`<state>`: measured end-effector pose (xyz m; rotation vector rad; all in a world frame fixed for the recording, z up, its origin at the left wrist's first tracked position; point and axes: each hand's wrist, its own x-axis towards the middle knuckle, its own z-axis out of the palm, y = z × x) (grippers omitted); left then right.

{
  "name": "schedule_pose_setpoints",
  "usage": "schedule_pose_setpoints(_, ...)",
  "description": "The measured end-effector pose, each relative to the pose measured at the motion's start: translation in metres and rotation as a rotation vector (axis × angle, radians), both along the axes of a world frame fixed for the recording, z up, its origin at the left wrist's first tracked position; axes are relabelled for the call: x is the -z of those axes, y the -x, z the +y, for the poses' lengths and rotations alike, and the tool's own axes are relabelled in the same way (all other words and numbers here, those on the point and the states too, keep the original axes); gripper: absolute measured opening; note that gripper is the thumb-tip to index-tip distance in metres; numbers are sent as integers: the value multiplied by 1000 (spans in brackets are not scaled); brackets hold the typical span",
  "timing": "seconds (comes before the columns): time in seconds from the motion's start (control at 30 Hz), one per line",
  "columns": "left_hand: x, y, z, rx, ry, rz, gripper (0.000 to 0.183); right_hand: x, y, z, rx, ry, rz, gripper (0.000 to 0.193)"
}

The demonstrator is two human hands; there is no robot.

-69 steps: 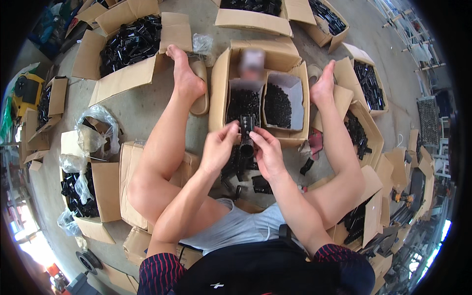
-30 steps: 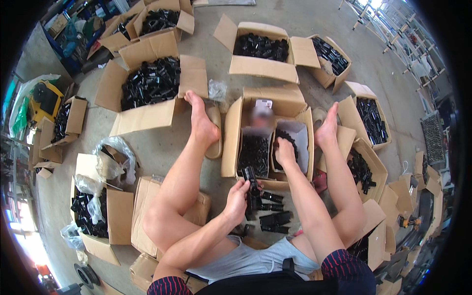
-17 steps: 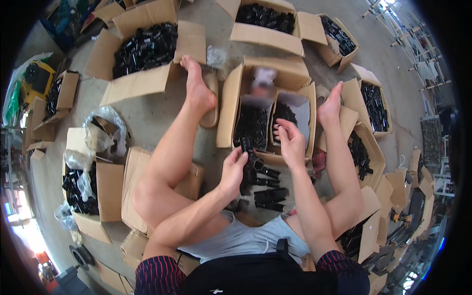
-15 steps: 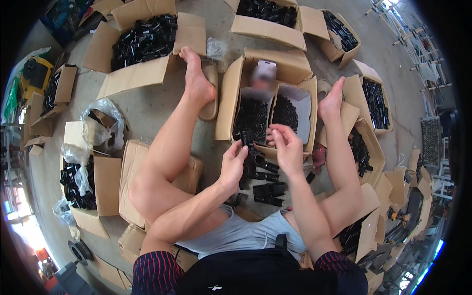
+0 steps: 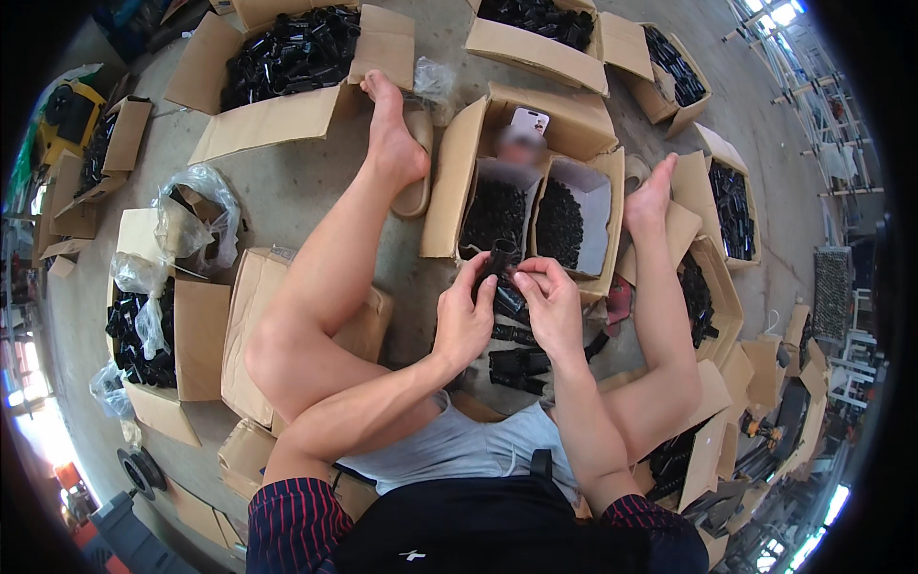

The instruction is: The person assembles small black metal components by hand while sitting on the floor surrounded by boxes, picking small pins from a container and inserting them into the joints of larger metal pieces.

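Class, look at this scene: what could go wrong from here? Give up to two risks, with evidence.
The black tube-shaped part is held by the fingertips of the left hand, so it might slip. Anything dropped by the right hand could land among the loose black parts on the floor and be hard to spot.
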<state>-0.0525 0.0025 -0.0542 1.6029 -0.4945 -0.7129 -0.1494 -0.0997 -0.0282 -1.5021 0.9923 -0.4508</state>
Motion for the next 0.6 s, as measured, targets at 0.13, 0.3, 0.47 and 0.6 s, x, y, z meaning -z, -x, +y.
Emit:
schedule_pose_setpoints(0.13, -13, 0, 2, 9, -26, -127, 33, 2, 2, 6, 21, -56, -42, 14)
schedule_pose_setpoints(0.3, -19, 0, 3, 4, -3, -185, 32, 1, 1, 13, 115, -181, -174, 15)
schedule_pose_setpoints(0.47, -18, -1, 3, -5, 6, -227, 32, -1, -2, 22, 221, -259, -161, 13)
schedule_pose_setpoints(0.6, -19, 0, 3, 19, 3, -215, 33, 6, 0, 26, 246, -203, -153, 15)
